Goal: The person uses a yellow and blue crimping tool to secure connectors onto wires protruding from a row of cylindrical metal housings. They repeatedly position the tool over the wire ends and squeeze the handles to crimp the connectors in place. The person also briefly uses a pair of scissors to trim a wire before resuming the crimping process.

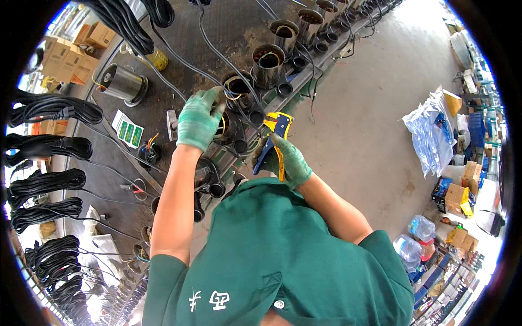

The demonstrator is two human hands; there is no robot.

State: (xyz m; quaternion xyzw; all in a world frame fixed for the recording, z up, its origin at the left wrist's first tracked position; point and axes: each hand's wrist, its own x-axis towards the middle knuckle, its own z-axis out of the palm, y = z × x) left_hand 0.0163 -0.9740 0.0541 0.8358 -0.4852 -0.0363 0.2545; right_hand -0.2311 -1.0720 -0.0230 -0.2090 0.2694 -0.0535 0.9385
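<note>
My left hand [200,120], in a green-and-white work glove, has its fingers closed around the end of a dark cable [198,69], where thin coloured wires [232,95] come out. It is over the rim of a metal cylinder [239,87] with wires inside; its fingertips are partly hidden. My right hand [293,164], gloved alike, grips a yellow-and-blue wire stripper [280,126] at the bench edge. The tool's jaws point up and away from me, a little right of the cylinder. Another open cylinder [225,127] sits just beside my left hand.
More metal cylinders [268,62] line the bench's right edge. A lone cylinder [120,82], a green-and-white label sheet [128,129] and a wired black part [149,152] lie on the dark bench [179,46]. Bundled black cables [49,185] hang at left. Plastic wrapping [432,133] lies on the floor.
</note>
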